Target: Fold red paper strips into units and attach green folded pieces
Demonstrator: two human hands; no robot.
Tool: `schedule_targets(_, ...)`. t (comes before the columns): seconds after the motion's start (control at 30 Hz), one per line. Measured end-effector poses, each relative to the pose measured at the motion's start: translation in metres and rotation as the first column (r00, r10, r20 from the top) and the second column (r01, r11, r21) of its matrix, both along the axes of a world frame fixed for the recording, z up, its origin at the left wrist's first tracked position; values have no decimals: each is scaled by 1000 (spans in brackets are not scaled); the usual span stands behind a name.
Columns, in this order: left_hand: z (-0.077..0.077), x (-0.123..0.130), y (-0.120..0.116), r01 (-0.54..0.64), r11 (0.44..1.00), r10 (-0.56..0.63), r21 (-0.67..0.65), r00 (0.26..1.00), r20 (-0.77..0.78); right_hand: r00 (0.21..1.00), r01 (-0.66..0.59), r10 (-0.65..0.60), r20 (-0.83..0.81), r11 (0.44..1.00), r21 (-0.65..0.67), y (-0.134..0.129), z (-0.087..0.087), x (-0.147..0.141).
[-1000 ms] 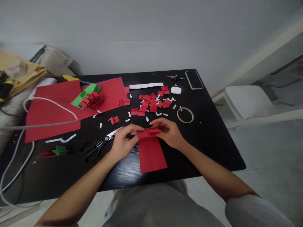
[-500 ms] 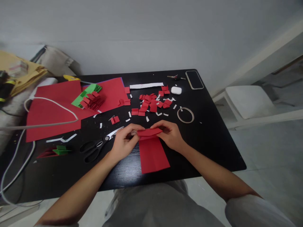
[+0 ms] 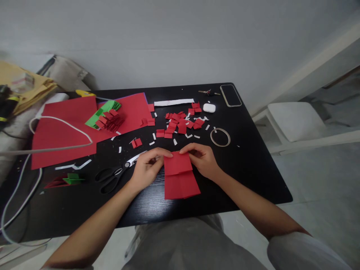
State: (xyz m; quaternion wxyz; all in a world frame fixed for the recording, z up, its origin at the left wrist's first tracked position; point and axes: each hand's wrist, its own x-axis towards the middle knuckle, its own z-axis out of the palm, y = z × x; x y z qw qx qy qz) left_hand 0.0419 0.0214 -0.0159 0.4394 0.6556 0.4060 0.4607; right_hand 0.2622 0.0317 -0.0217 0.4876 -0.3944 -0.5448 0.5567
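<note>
Left hand [image 3: 149, 168] and right hand [image 3: 203, 159] are pinching the folded red paper [image 3: 178, 164], uneven grip possibly skewing its crease.

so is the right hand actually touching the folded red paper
Touching. The head view shows the right hand gripping the folded red paper at its far right corner, with no gap between them.
</note>
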Motion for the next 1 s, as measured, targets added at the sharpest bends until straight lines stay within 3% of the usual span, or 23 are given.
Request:
schedule_targets(0.37,7,-6,1,69,997,-67,36,997,-41,996,-2,-8,90,994,108,-3,5,2)
schedule_targets(0.5,5,-1,-2,1,1000,-1,11,1000,-31,994,-8,-8,110,989,146,-4,6,1)
schedule_targets(0.87,-1,4,-3,-96,995,98,31,993,-69,994,-94,92,56,995,28,-4,5,6)
schedule_targets(1.0,1,5,-4,-97,993,105,73,988,-109,999,-22,23,33,1000,-8,-6,2,0)
